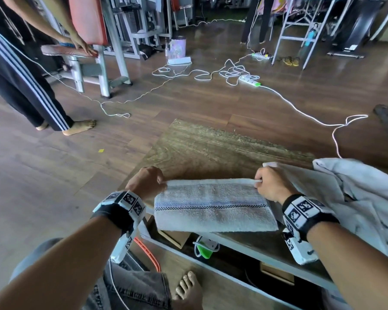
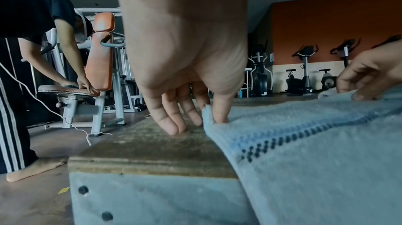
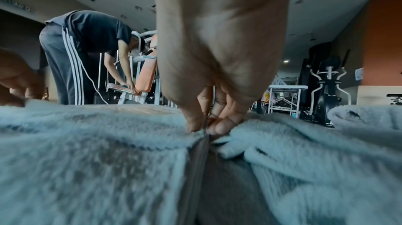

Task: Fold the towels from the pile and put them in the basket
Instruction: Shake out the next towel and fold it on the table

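Note:
A pale towel (image 1: 213, 206) with a blue dotted stripe lies folded on the wooden table (image 1: 211, 151), its near edge hanging over the front. My left hand (image 1: 147, 182) pinches its far left corner, seen as the left hand (image 2: 208, 117) with thumb and finger on the towel (image 2: 304, 151). My right hand (image 1: 269, 184) pinches the far right corner; in the right wrist view the right hand (image 3: 206, 125) grips an edge of the towel (image 3: 97, 142). The pile of towels (image 1: 356, 202) lies crumpled just right of it. No basket is in view.
A second person (image 1: 20, 81) stands barefoot at the left by a gym bench (image 1: 81, 52). White cables (image 1: 233, 74) and power strips lie on the floor beyond the table. A shelf under the table holds small items, and my bare foot (image 1: 186, 289) is below it.

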